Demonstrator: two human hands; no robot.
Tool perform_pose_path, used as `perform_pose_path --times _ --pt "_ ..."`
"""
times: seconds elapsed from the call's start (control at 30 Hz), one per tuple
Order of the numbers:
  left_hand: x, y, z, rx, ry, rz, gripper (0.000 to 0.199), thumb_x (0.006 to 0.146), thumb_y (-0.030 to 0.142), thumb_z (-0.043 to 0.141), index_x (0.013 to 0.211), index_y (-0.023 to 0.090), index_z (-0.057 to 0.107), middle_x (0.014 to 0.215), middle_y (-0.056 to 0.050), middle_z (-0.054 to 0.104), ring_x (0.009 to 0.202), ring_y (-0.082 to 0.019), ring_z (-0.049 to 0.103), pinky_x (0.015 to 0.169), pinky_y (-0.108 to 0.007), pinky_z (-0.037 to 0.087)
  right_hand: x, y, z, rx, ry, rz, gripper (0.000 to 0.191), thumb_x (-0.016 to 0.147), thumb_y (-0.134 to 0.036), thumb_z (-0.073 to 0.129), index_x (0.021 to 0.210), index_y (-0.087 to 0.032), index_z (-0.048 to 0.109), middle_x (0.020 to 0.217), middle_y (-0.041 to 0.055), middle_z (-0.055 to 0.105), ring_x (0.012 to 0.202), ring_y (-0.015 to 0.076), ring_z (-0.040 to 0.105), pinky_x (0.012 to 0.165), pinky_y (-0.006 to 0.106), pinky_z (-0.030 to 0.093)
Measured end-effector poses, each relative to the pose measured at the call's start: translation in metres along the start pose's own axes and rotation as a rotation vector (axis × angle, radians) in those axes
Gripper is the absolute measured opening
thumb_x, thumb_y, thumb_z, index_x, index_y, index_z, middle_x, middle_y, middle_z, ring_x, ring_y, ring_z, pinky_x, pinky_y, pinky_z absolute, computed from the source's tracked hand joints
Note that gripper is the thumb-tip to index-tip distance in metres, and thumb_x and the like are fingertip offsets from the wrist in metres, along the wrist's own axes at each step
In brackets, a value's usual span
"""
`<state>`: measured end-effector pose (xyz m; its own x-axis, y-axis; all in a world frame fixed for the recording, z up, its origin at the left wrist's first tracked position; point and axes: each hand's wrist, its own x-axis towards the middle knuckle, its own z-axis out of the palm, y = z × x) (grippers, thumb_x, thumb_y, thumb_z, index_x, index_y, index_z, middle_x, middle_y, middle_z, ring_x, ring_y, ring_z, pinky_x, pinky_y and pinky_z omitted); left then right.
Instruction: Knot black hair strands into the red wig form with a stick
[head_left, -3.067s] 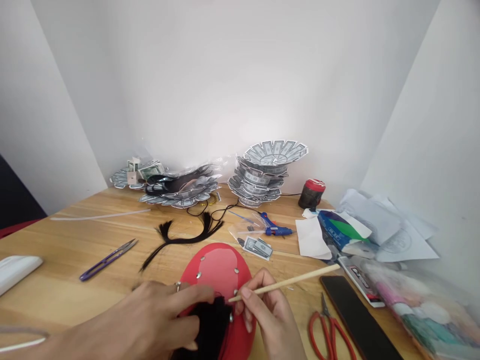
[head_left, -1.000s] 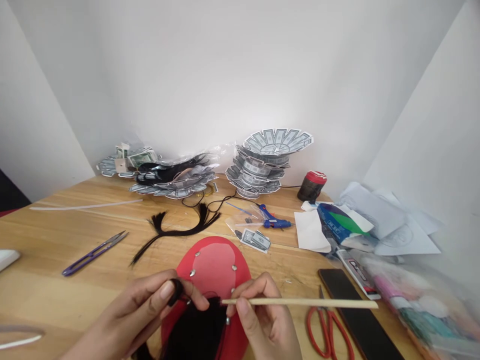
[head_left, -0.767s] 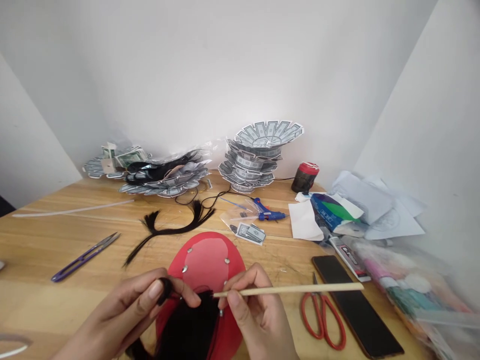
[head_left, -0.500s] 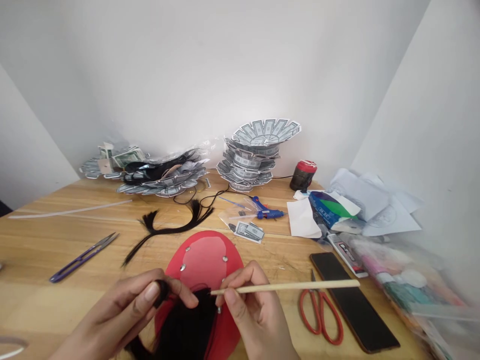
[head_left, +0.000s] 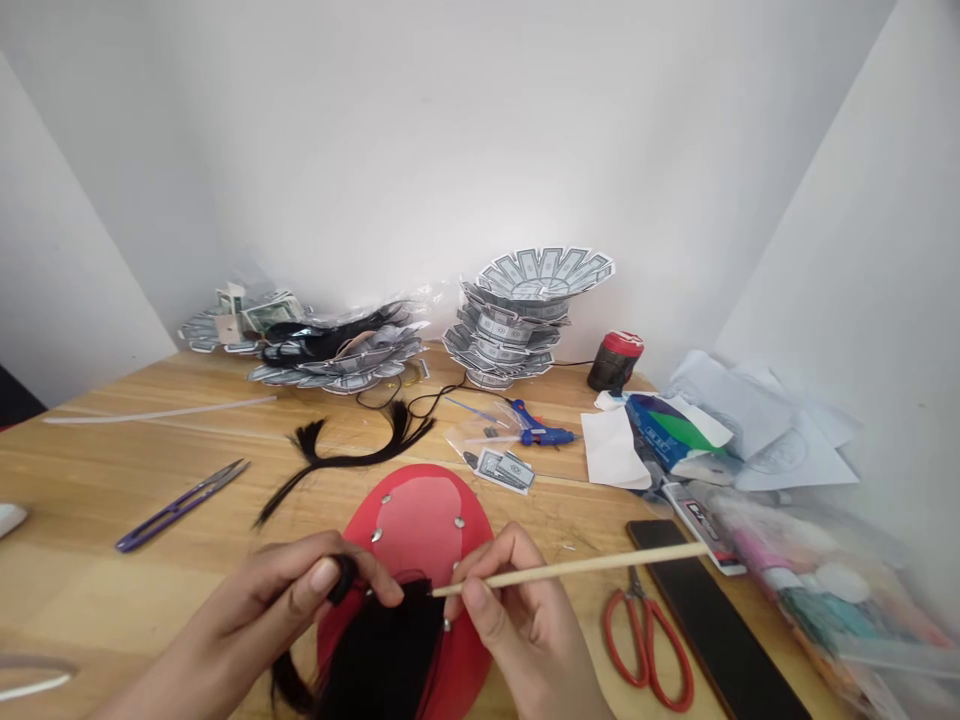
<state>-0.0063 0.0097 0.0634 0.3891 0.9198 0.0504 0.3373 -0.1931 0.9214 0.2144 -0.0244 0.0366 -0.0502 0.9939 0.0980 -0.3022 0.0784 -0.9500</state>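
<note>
A red oval piece (head_left: 474, 500) with a pinkish patch and several silver studs lies at the front centre. Black hair-like strands (head_left: 386, 650) cover its lower part. My left hand (head_left: 300, 600) pinches a curled black lock (head_left: 343, 578) between thumb and finger, its index fingertip resting at the top of the strands. In my right hand (head_left: 517, 610) is a thin wooden stick (head_left: 592, 567), its tip touching the strands' upper right edge.
Purple snips (head_left: 180, 507) and a black hair bundle (head_left: 337, 460) lie left. Beyond are a blue glue gun (head_left: 544, 432) and stacked paper-note rings (head_left: 502, 325). Red-handled scissors (head_left: 649, 640), a black phone (head_left: 712, 620) and a plastic bag (head_left: 840, 600) sit right.
The whole view has shifted, so things appear slightly further right. My hands keep the same hold on lock and stick; the stick's free end tilts up a little more.
</note>
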Motion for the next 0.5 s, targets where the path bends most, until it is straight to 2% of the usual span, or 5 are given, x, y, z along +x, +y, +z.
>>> perform_pose_path --times 0.1,0.17,0.3,0.5 --pt "0.0033 -0.0013 -0.0015 -0.007 -0.028 0.002 0.047 0.091 0.066 0.045 0.086 0.033 0.078 0.078 0.001 0.075 0.051 -0.014 0.061 0.05 -0.021 0.048 0.0013 -0.0021 -0.0012 -0.039 -0.006 0.047 0.038 0.085 -0.055 0.069 0.08 -0.02 0.058 0.069 -0.0012 0.065 0.061 0.0102 0.052 0.063 0.026 0.038" --pt "0.0037 0.0009 -0.0004 0.024 -0.003 0.044 0.045 0.091 0.064 0.047 0.083 0.033 0.079 0.076 0.001 0.075 0.058 -0.016 0.064 0.057 -0.02 0.05 0.0018 -0.0025 -0.0011 -0.062 0.006 0.076 0.042 0.084 -0.058 0.068 0.078 -0.019 0.056 0.067 -0.0008 0.065 0.056 0.0092 0.045 0.058 0.025 0.034" --pt "0.0011 0.0013 0.0016 0.038 0.037 0.08 0.044 0.092 0.06 0.048 0.08 0.033 0.08 0.078 0.0 0.077 0.074 -0.022 0.069 0.07 -0.023 0.053 0.0019 -0.0016 0.0005 -0.072 0.031 0.091 0.045 0.084 -0.062 0.066 0.076 -0.02 0.054 0.064 -0.0009 0.063 0.054 0.0091 0.043 0.055 0.024 0.032" --pt "0.0052 0.0002 -0.0004 0.108 -0.026 0.15 0.046 0.094 0.058 0.043 0.086 0.033 0.08 0.081 -0.003 0.079 0.073 -0.021 0.072 0.067 -0.021 0.055 0.0016 -0.0016 0.0022 -0.116 0.061 0.103 0.048 0.081 -0.065 0.065 0.074 -0.02 0.053 0.062 -0.001 0.062 0.052 0.0092 0.043 0.053 0.023 0.033"
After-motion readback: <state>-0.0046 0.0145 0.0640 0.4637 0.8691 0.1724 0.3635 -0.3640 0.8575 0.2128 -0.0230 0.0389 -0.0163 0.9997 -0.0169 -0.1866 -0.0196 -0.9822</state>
